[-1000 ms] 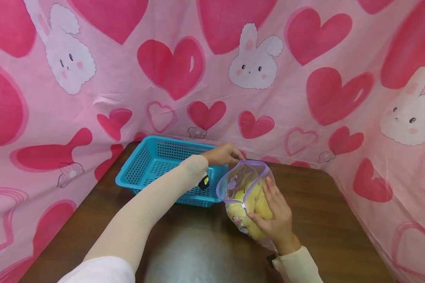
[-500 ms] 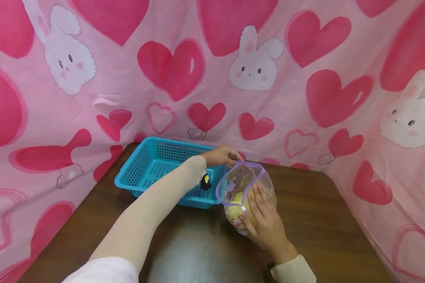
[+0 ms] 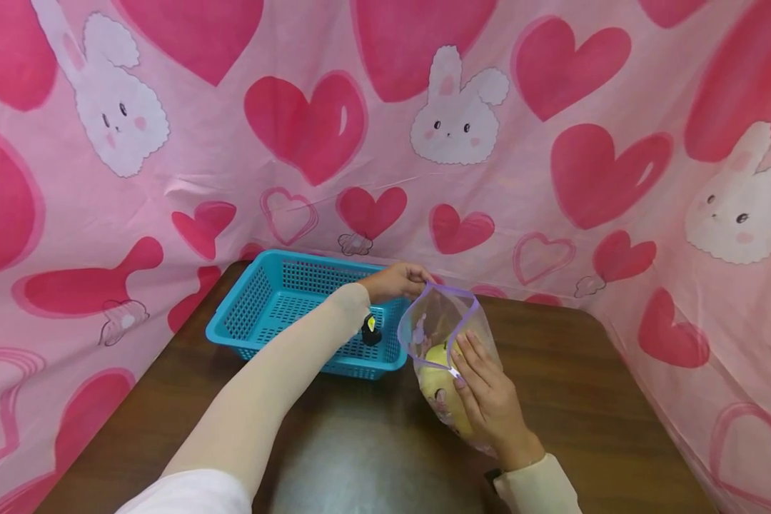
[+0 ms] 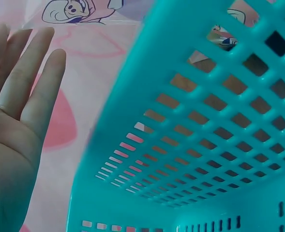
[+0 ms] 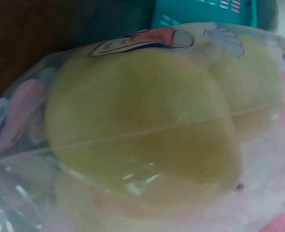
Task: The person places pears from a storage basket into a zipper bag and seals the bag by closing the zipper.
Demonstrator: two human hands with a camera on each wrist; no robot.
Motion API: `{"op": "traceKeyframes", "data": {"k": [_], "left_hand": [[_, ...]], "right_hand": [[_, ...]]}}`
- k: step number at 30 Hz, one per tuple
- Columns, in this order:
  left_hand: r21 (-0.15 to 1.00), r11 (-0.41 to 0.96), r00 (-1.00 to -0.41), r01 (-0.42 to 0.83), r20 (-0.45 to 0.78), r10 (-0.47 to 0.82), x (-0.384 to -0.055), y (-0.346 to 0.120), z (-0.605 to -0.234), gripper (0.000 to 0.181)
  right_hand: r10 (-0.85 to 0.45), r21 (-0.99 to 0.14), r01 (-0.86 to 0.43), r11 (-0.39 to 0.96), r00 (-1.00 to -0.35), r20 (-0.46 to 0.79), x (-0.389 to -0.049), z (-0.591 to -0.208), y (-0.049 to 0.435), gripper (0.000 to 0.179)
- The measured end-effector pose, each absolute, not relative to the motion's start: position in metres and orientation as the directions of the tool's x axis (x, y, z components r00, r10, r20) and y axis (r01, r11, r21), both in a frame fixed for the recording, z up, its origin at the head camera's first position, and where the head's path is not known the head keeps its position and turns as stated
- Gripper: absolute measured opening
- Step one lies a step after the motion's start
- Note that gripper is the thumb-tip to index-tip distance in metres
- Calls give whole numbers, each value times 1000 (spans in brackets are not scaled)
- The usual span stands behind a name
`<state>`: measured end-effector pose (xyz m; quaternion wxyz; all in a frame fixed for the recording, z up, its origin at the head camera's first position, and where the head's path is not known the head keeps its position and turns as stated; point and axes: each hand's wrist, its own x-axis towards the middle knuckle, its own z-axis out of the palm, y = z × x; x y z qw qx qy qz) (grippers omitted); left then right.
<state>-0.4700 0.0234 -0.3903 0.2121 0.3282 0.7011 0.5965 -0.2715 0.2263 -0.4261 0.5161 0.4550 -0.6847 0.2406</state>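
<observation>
A clear zip bag (image 3: pixel 440 312) with a purple rim and printed figures gapes at the top, right of the basket. Several smooth, rounded yellow things (image 5: pixel 142 111) fill its lower part. With its fingertips my left hand (image 3: pixel 395 280) pinches the far corner of the rim, reaching across the basket. My right hand (image 3: pixel 496 400) lies along the bag's right side, fingers nearly straight against the film, its thumb beside the white slider (image 3: pixel 453 372). In the left wrist view the left hand (image 4: pixel 21 96) shows beside the basket wall, its thumb hidden.
A blue-green perforated plastic basket (image 3: pixel 231 303) stands at the back left of the dark wooden table (image 3: pixel 353 442), under my left forearm. Behind the table hangs a pink cloth (image 3: pixel 385 128) with hearts and rabbits. A black wrist camera (image 3: pixel 370 330) sits at the left wrist.
My right hand has slid leftward along the bag, bringing its thumb to the slider and covering more of the yellow things. The left hand keeps its pinch on the rim, nearly still.
</observation>
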Motion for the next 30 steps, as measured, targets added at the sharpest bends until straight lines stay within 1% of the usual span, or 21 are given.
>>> {"op": "traceKeyframes", "data": {"k": [3, 6, 8, 13, 16, 22, 25, 27, 29, 30], "left_hand": [[981, 34, -695, 189, 109, 711, -469, 22, -388, 15], [988, -35, -685, 153, 131, 717, -468, 23, -386, 12], [989, -66, -690, 132, 140, 710, -468, 23, -385, 9], [990, -69, -712, 121, 135, 689, -467, 22, -382, 6], [989, -72, -720, 126, 141, 680, -467, 22, -380, 6], [983, -144, -723, 110, 179, 668, -467, 22, -376, 6], [979, -174, -715, 103, 195, 671, -466, 20, -374, 6], [978, -179, -710, 108, 201, 675, -465, 19, -373, 6], [977, -177, -703, 118, 208, 680, -464, 17, -371, 5], [977, -176, -701, 122, 210, 682, -463, 16, -370, 5]], "right_hand": [[-331, 89, -891, 445, -72, 941, -270, -419, 227, 37], [-294, 26, -902, 431, -113, 949, -265, -411, 228, 39], [-265, -13, -908, 419, -136, 955, -262, -405, 229, 39], [-184, -103, -925, 365, -180, 966, -256, -392, 233, 35], [-142, -166, -932, 322, -221, 965, -253, -388, 239, 32], [-55, -303, -917, 260, -327, 943, -254, -387, 256, 23], [4, -389, -897, 209, -397, 918, -259, -391, 268, 23], [50, -457, -878, 141, -455, 889, -263, -395, 276, 25], [91, -522, -852, 41, -517, 851, -265, -398, 282, 25], [109, -540, -842, 1, -537, 837, -267, -399, 285, 25]]}}
